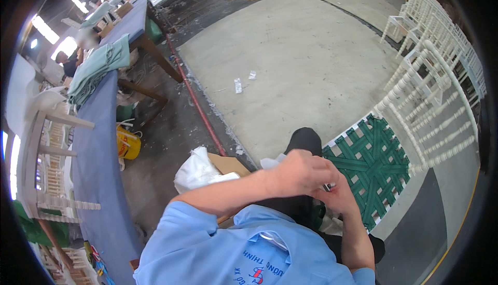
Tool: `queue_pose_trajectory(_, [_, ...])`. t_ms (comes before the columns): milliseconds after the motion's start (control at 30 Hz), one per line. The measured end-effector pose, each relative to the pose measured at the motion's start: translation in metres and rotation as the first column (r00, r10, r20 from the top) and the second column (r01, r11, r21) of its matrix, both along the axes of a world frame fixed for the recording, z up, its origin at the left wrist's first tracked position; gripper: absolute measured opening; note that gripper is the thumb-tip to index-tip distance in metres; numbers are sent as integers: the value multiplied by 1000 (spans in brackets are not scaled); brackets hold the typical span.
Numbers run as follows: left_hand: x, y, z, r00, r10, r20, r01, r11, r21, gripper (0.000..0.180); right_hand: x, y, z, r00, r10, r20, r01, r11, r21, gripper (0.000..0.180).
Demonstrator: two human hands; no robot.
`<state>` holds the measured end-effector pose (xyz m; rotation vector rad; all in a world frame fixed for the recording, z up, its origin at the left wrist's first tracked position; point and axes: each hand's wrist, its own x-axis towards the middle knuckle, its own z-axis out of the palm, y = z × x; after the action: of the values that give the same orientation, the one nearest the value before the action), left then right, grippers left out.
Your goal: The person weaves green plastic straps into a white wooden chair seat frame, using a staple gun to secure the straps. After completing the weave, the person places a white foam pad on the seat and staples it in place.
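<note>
Blue sleeve at six o'clock, both my hands meeting at the chair seat. Left hand (298, 173) curls closed, contents hidden; right hand (337, 194) pinches the edge of green webbing (371, 163), three o'clock, already woven across the white chair (436, 98).

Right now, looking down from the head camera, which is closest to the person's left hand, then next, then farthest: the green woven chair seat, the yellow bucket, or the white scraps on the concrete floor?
1. Green woven chair seat: just right of the left hand, nearly touching.
2. White scraps: ahead on the concrete floor.
3. Yellow bucket: far left, beside the long blue table.
</note>
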<state>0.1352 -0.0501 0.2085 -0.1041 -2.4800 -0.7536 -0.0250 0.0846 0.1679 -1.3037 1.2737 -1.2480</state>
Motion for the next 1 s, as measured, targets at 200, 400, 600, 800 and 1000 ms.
queue_pose_trajectory(200, [-37, -64, 89, 989, 148, -2, -148, 989, 24, 19, -28, -10, 7, 998, 31, 55, -25, 993, -111, 29])
queue_pose_trajectory(400, [-86, -140, 217, 863, 363, -351, -386, 923, 5, 16, -114, -1, 60, 957, -287, -47, 286, 958, -35, 21])
queue_pose_trajectory(600, [-126, -174, 252, 795, 408, -449, -365, 913, 184, 20, -221, 42, 122, 593, -719, -362, 694, 685, -223, 23])
queue_pose_trajectory(800, [-176, -171, 276, 735, 404, -544, -275, 912, 305, 22, -280, 92, 184, 296, -835, -465, 798, 483, -359, 25])
queue_pose_trajectory(1000, [-207, -157, 277, 775, 421, -471, -215, 877, 430, 22, -292, 129, 205, 247, -886, -393, 832, 402, -383, 19])
